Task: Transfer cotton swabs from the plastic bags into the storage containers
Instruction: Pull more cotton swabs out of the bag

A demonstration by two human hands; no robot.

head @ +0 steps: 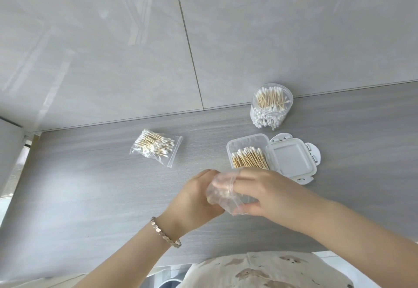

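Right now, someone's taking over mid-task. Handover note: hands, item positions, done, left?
Left hand and right hand: both gripping a clear plastic bag that looks empty, above the counter.
Square container: open, swabs inside, its lid beside it.
Round jar: full of swabs, by the wall.
Done: jar and square container loaded.
Left: set the empty bag aside, empty the full bag at left, close the lid.

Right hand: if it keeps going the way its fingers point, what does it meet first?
The right hand points left, fingers already gripping the empty bag. Straight on it would likely meet the left hand, holding the bag's other side.
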